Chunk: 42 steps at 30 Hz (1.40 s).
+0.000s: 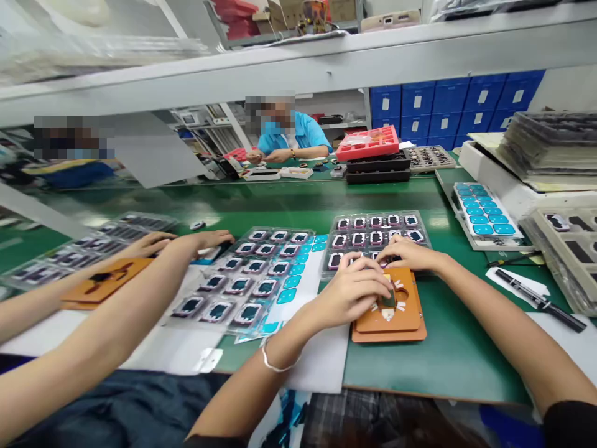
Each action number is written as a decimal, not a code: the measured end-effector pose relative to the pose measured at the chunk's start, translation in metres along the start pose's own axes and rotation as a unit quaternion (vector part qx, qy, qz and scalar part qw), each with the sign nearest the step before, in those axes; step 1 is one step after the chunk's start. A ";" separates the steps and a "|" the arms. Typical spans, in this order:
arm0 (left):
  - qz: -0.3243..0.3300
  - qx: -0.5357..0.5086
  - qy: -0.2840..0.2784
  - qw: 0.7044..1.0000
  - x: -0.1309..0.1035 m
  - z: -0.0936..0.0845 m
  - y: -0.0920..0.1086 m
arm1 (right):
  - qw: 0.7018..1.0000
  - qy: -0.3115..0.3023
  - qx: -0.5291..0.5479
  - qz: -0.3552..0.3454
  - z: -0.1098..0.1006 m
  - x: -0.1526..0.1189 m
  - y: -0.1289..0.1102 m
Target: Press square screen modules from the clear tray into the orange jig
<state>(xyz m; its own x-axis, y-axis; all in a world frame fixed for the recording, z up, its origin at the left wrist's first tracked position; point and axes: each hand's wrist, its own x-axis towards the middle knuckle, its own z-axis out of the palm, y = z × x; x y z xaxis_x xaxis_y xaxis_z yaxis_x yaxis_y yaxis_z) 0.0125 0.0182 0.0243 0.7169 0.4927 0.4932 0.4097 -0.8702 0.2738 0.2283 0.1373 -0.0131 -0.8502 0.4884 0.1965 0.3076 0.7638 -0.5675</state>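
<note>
green surface (438,367) bears an orange fixture (410,325); the dark piece (387,303) is at its left side, right by the bent fingers of the left hand (353,294). right hand (408,252) curls farther off; either grip, can't tell.

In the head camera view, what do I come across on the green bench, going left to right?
A neighbour's orange fixture, the middle clear tray of framed parts, your orange fixture, then a black pen-like tool.

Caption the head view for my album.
Left hand and right hand at an orange block on a green bench, a co-worker's arms alongside.
</note>
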 end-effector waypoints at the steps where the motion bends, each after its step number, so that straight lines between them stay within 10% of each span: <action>1: 0.004 -0.004 -0.005 1.000 -0.003 0.005 -0.005 | 1.000 0.007 0.010 -0.003 0.002 0.002 0.001; 12: 0.059 0.057 0.035 0.996 -0.023 0.023 -0.016 | 0.937 0.257 0.235 0.019 -0.006 -0.001 -0.033; 20: 0.048 0.004 -0.011 0.999 -0.025 0.016 -0.017 | 0.969 0.187 0.162 0.025 0.001 -0.033 -0.094; 42: 0.028 -0.008 0.000 1.000 -0.019 0.009 -0.002 | 0.961 0.238 -0.141 -0.004 0.018 -0.085 -0.091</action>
<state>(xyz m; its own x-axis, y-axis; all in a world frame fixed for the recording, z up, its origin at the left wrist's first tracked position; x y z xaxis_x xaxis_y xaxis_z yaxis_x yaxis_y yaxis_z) 0.0030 0.0102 0.0070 0.7388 0.4426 0.5082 0.3599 -0.8967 0.2578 0.2646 0.0190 0.0074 -0.5817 0.5678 0.5824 0.4621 0.8200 -0.3379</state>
